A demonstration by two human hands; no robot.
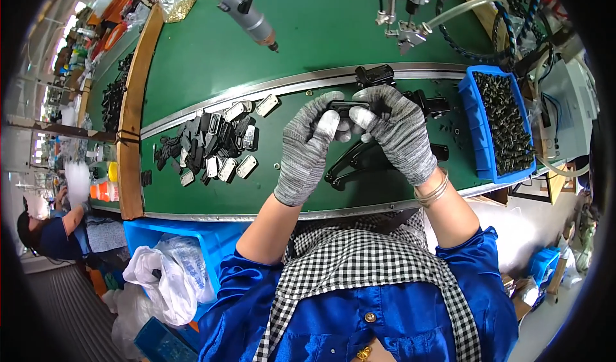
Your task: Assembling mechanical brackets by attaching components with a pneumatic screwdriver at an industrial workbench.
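Both my hands wear grey knit gloves and meet over the middle of the green bench. Between them is a small black oblong part [348, 104], pinched at its left end by my left hand [311, 140] and at its right end by my right hand [399, 128]. The gloves partly cover it. Beneath my hands lie long black bracket-like pieces [350, 163] on the bench. Just beyond my right hand sit more black parts [375, 76] by the metal rail. Left of my left hand spreads a loose pile of black and silver oblong pieces [221, 137].
A blue bin [476, 128] full of small dark metal parts stands at the right. A powered screwdriver [247, 18] hangs above the bench, with a metal fixture [407, 31] further right. A wooden divider [133, 118] edges the left side. Another person [54, 230] works beyond it.
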